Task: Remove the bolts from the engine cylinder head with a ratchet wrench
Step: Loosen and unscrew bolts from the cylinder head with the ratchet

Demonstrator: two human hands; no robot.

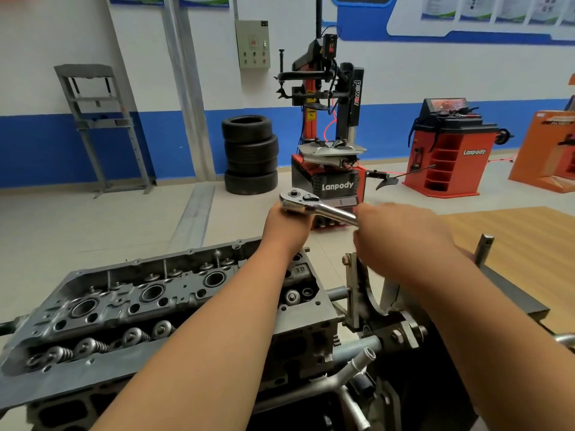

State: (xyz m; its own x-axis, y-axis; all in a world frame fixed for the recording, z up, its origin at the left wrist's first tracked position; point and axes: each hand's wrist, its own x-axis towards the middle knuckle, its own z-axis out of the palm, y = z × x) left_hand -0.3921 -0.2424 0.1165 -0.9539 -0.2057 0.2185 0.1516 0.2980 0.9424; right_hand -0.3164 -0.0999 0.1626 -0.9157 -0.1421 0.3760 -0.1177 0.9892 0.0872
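The grey engine cylinder head (130, 309) lies on a stand at lower left, with valve springs and spark-plug wells showing. A chrome ratchet wrench (314, 208) stands above its far right end, head up. My left hand (287, 227) grips the extension just under the wrench head; what the socket sits on is hidden by that hand. My right hand (401, 234) holds the wrench handle and looks blurred. A bolt head with a washer (292, 296) shows near the head's right end.
The engine stand's bracket and bolts (401, 331) sit right of the head, with metal pipes (351, 371) below. A wooden table (513, 244) lies to the right. Beyond are stacked tyres (250, 154), a tyre changer (329, 126) and a red wheel balancer (451, 147).
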